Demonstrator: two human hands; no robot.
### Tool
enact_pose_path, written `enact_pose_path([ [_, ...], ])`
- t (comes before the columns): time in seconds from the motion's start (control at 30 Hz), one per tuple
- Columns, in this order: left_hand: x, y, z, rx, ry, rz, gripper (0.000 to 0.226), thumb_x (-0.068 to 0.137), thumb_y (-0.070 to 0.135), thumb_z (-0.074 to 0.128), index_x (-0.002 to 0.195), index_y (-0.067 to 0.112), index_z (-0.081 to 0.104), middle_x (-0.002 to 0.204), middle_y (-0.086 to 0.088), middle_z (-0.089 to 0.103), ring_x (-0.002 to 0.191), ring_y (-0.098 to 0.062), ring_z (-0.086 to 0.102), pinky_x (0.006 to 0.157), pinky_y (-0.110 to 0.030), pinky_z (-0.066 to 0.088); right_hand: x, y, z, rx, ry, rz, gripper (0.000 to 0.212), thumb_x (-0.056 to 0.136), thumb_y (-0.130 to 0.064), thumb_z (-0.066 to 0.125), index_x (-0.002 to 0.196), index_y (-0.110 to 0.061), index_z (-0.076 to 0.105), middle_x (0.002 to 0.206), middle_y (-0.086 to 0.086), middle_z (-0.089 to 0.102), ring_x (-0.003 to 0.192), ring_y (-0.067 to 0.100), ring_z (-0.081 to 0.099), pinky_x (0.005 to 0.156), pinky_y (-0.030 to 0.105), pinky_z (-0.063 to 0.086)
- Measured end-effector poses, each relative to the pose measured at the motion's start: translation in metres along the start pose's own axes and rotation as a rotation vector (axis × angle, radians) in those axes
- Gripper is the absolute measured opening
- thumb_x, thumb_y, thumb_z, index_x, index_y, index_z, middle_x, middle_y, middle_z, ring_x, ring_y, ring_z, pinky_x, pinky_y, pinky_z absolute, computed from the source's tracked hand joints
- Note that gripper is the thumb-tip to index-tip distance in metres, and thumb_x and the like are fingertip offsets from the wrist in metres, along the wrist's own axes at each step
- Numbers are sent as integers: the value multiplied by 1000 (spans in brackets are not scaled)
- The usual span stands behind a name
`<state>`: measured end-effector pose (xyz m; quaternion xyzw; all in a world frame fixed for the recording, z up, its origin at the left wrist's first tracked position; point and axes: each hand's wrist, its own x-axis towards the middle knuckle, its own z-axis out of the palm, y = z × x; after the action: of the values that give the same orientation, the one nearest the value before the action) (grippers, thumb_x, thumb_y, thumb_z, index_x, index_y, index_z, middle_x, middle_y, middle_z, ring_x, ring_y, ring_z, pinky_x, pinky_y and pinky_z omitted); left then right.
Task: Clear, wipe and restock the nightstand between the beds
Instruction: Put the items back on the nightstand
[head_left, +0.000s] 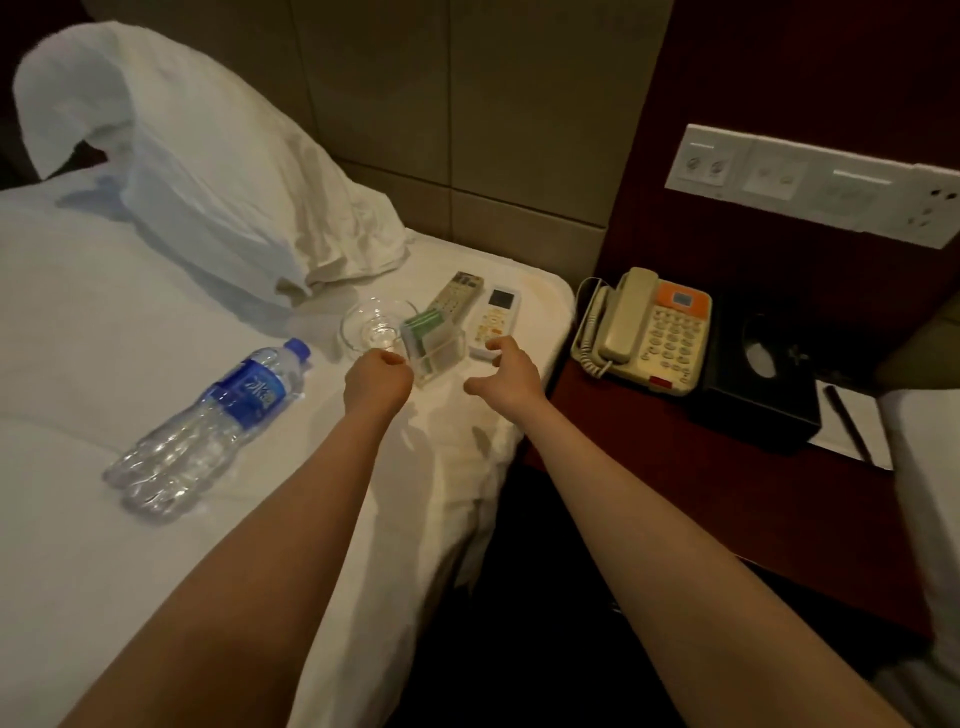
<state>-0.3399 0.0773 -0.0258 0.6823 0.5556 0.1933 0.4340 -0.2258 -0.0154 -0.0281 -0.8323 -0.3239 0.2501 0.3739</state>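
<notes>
Nightstand (675, 467) lies to the right of both hands, nearer the right hand (511, 371), whose loosely spread fingers hover over the white remote (493, 317). The left hand (378, 382) is curled shut against the clear acrylic holder (434, 345) on the bed (130, 312).

Two surfaces: bed on the left, nightstand on the right.

Bed (130, 322), white sheet: rumpled pillow (208, 171) at the head; two clear water bottles (208, 421) lying side by side on their sides, one with a blue label and cap; glass ashtray (371, 325) near the corner; clear acrylic holder (434, 345) with green packets just beside it; grey remote (457, 293) and white remote (496, 314) lying side by side by the bed edge. Nightstand (649, 467), dark red-brown top: beige phone (644, 332) with an orange panel, black tissue box (763, 379) touching its right side, white notepad (852, 431) with a dark pen (847, 421) on it at the far right.
</notes>
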Motion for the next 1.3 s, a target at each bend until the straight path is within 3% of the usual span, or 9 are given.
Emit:
enact_pose_path([
  [0.23,41,-24,-27,18,38,-79,34,90,10,44,121,4,57,120,-20,61,113,-38,56,98,-45,47,22,-8,41,-20,35,-30,81,73,-22,76,140,-12,31,139,14,38,127,32,40,103,40,39],
  [0.37,48,-32,-29,36,48,-51,37,90,5,44,126,7,54,127,-15,56,118,-31,51,101,-37,43,29,-17,58,-11,126,-65,68,77,-16,72,135,-12,36,136,13,37,125,30,40,100,35,37],
  [0.53,52,-42,-50,89,162,38,39,85,0,47,122,10,55,123,-11,58,114,-27,54,87,-30,42,24,-36,92,-70,253,-149,54,79,-12,66,128,-11,42,129,12,39,119,28,41,94,33,39],
  [0.67,53,-54,-75,555,280,187,55,84,7,59,135,12,39,131,-17,44,121,-33,42,96,-37,36,18,-46,118,-90,228,-139,57,79,-10,63,131,-14,42,132,9,38,121,27,37,100,35,38],
  [0.8,53,-77,-91,868,166,-75,86,82,26,66,147,12,11,135,-21,39,124,-38,41,106,-44,28,11,-47,126,-86,222,-131,50,81,-6,60,128,-16,45,137,5,34,123,25,41,93,33,42],
  [0.93,53,-79,-105,889,162,-142,76,76,37,74,134,7,35,129,-18,47,120,-33,48,102,-42,35,7,-49,123,-80,209,-192,43,85,-5,56,126,-15,47,148,-1,30,121,21,48,85,28,42],
  [1.1,39,-73,-116,828,81,-63,66,64,31,81,119,11,53,115,-11,58,107,-26,59,79,-32,47,8,-57,124,118,-42,-125,39,88,-15,58,126,-11,50,101,3,58,97,22,57,81,30,45],
  [1.2,26,-62,-117,730,33,10,55,61,33,80,107,12,61,94,-4,61,88,-22,61,68,-27,44,2,-68,123,409,-257,148,60,85,-32,65,136,-11,39,110,9,56,92,22,55,69,32,52],
  [1.3,13,-41,-114,588,-57,102,50,64,35,80,105,14,63,95,-4,65,87,-21,61,73,-29,47,-5,-79,114,626,-381,209,64,84,-42,65,135,-12,42,116,10,59,95,24,60,63,30,52],
])
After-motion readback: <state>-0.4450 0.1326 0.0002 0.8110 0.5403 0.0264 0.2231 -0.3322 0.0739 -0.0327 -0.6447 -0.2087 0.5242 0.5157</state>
